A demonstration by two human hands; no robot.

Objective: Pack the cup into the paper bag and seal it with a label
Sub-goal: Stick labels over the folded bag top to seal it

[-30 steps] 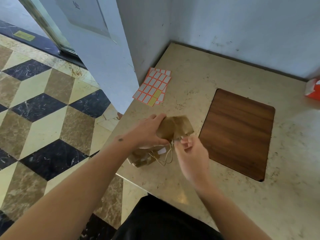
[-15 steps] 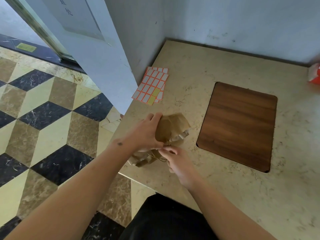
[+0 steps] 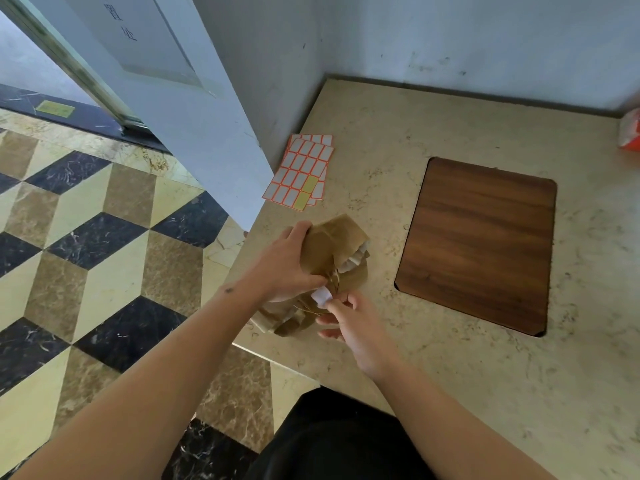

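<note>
The paper bag (image 3: 329, 258) lies crumpled on the stone counter (image 3: 398, 133), near its front left edge, under the curled fingers of the left hand (image 3: 287, 268), which grips its folded top from the left side. Just below those fingertips, a small white label (image 3: 321, 296) is pinched between the thumb and forefinger of the right hand (image 3: 353, 327), touching the bag's folded paper and its string handles. The other right fingers are loosely curled beneath the pinch. The cup cannot be seen; something pale shows in the bag's opening, to the right of the left fingers. Beyond the left fingertips lie sheets of orange-bordered labels (image 3: 299, 171). Well to the right of both hands sits a wooden panel (image 3: 478, 244).
</note>
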